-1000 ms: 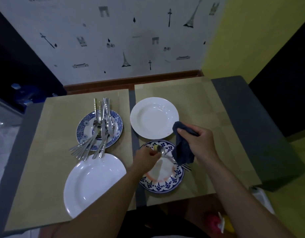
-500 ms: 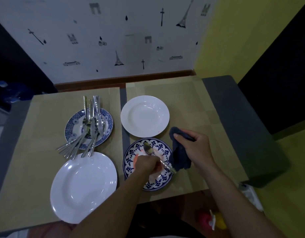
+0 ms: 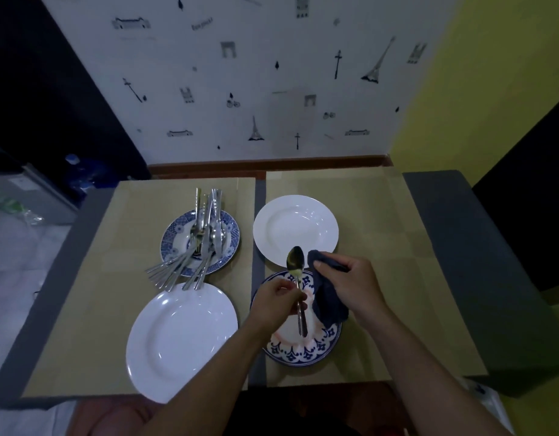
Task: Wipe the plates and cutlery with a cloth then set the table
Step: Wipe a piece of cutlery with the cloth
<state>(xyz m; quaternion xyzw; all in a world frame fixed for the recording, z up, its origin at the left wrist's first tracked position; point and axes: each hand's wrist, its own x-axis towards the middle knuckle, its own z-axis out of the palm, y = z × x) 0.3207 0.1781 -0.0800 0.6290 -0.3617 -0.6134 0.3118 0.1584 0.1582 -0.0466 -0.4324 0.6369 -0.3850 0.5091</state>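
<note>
My left hand (image 3: 276, 302) pinches a metal spoon (image 3: 295, 262) by its handle, bowl pointing away from me, above a blue-and-orange patterned plate (image 3: 303, 350). My right hand (image 3: 353, 284) grips a dark blue cloth (image 3: 330, 302) just right of the spoon; the cloth hangs over that plate. A white deep plate (image 3: 295, 229) lies behind them. A large white plate (image 3: 180, 338) sits at the front left. Behind it a blue patterned plate (image 3: 174, 234) carries several forks, spoons and knives (image 3: 202, 240).
The plates rest on two tan placemats (image 3: 382, 247) over a grey table (image 3: 479, 278). A patterned white wall (image 3: 256, 89) rises right behind the table. A yellow wall stands at the right. Dark furniture and a bottle are at the far left.
My left hand has lifted the spoon and turned it from slanting across the patterned plate to pointing away from me. The cloth hand stays beside it.
</note>
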